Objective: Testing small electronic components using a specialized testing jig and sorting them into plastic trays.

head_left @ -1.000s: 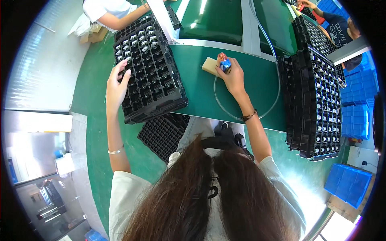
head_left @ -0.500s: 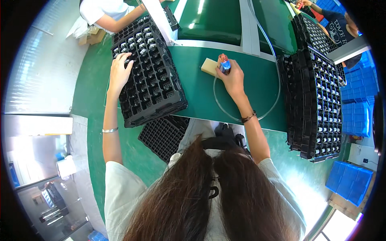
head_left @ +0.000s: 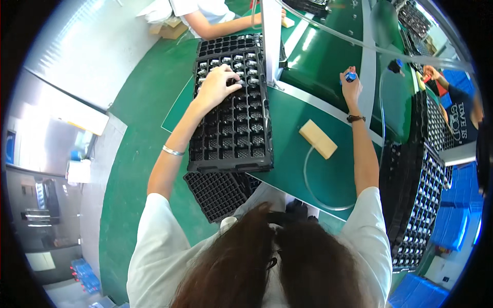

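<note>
Your left hand [head_left: 218,90] is half-curled over the black tray's [head_left: 231,131] far half, at the surface's [head_left: 287,141] left end; can't tell if it's holding anything. Your right hand [head_left: 352,91] grips a blue-and-red object [head_left: 351,77] beyond the far edge.

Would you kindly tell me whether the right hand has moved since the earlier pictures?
Yes: the right hand has moved forward, from beside the yellow block to beyond the pale rail edging the green table.

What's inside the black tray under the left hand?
Silvery parts sit in the far half of the black tray. The left hand covers some pockets, hiding their contents.
</note>
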